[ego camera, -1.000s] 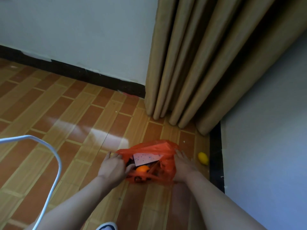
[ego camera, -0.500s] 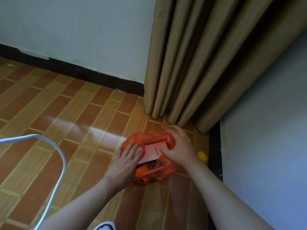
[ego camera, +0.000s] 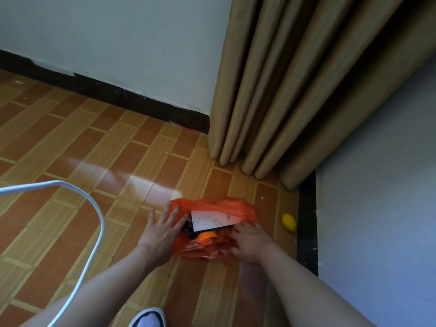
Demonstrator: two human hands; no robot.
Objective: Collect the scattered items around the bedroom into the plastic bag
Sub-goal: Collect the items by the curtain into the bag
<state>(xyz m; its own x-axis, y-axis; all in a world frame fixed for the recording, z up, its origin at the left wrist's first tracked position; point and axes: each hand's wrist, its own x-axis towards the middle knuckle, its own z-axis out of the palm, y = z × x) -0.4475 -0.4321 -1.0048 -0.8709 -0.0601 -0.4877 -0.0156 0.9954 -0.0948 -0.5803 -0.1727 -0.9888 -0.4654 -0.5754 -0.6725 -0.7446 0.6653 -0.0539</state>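
Left hand (ego camera: 162,230) lies flat, fingers spread on the orange plastic bag (ego camera: 212,206); right hand (ego camera: 251,243) grips its edge, fingers curled. White card (ego camera: 210,220) inside reads "ER".

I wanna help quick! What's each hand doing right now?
Left hand: open, straight fingers resting on the orange bag.
Right hand: on the bag's near edge; grip cannot be told.

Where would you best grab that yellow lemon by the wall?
Probably from above, fingers across its narrow middle. The lemon lies on its side on the floor, close to the dark baseboard, so a sideways reach from the wall side looks cramped. The right hand at the bag is nearer.
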